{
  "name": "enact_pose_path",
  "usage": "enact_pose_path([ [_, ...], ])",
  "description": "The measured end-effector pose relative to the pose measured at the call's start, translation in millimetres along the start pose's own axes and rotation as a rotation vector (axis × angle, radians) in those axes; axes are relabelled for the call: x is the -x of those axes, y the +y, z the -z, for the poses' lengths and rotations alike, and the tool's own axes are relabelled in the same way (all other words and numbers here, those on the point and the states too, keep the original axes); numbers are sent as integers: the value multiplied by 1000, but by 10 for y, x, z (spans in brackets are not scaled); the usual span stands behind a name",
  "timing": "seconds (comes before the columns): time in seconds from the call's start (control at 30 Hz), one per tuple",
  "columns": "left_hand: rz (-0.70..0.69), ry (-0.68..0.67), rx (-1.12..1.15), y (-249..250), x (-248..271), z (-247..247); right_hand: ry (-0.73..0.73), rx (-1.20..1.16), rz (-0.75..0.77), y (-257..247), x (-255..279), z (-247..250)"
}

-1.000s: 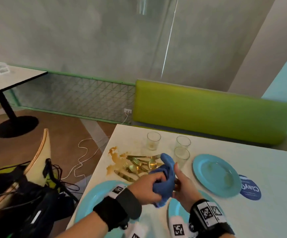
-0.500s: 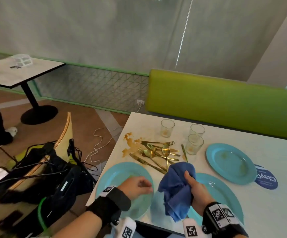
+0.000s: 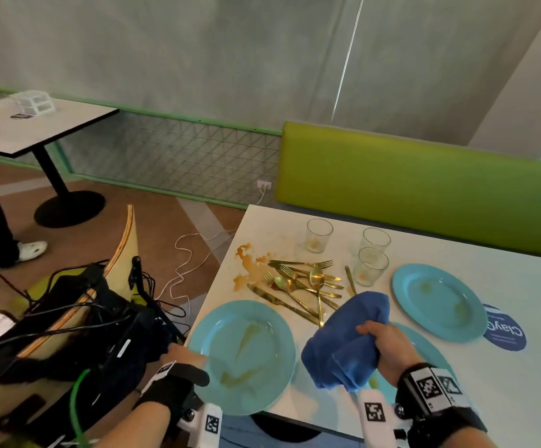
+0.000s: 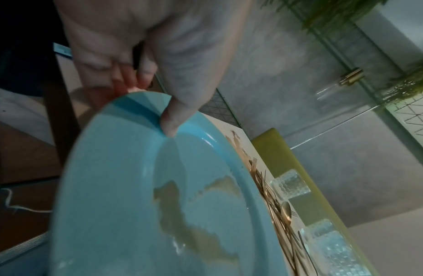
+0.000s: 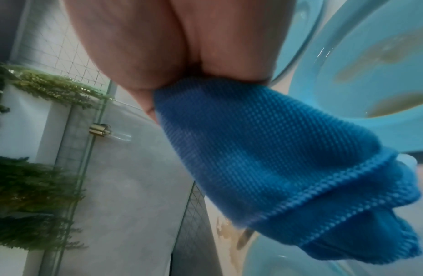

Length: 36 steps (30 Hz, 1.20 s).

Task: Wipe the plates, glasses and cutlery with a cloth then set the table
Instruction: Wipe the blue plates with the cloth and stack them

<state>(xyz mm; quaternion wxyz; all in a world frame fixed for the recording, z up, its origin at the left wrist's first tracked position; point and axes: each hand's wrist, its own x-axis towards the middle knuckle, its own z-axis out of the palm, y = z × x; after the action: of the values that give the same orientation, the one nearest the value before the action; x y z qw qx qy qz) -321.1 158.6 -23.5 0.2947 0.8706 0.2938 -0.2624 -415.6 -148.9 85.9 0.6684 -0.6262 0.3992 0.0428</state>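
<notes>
My left hand [image 3: 186, 354] grips the near-left rim of a stained light-blue plate [image 3: 246, 354], thumb on top of the rim and fingers under it, as the left wrist view shows on the plate [image 4: 139, 214]. My right hand [image 3: 383, 345] holds a bunched blue cloth [image 3: 346, 344] above a second blue plate [image 3: 424, 347]; the cloth [image 5: 265, 158] hangs from my fist. A third plate [image 3: 437, 302] lies at the right. Gold cutlery [image 3: 304, 286] lies piled beyond the plates, with three used glasses [image 3: 371, 266] behind it.
A brown spill [image 3: 249, 263] stains the white table [image 3: 505, 383] near its left edge. A round blue sticker [image 3: 505, 331] lies at the right. A green bench back [image 3: 424, 185] stands behind. A chair with black bags and cables [image 3: 68, 318] is at my left.
My left hand let go of the cloth, moved down-left and took hold of the near-left plate's rim. My right hand kept the cloth and lowered it toward the plates.
</notes>
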Motion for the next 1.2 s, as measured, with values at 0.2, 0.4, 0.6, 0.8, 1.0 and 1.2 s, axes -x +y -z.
enact_pose_path([
  [0.2, -157, -205, 346, 29, -16, 22, -107, -25, 127, -250, 225, -48],
  [0.4, -254, -413, 831, 244, 388, 165, -313, -123, 209, -598, 478, -308],
  [0.6, -371, -511, 878, 372, 637, 133, -196, 387, 282, -589, 248, -558],
  [0.8, -445, -599, 942, 509, 881, 161, -39, 1172, 531, -396, 279, -597],
  [1.0, -475, -561, 990, 651, 983, 161, -199, 1418, 681, 61, 378, -514],
  [1.2, -563, -641, 950, 685, 1147, 143, -88, 1449, 790, 138, 176, -211],
])
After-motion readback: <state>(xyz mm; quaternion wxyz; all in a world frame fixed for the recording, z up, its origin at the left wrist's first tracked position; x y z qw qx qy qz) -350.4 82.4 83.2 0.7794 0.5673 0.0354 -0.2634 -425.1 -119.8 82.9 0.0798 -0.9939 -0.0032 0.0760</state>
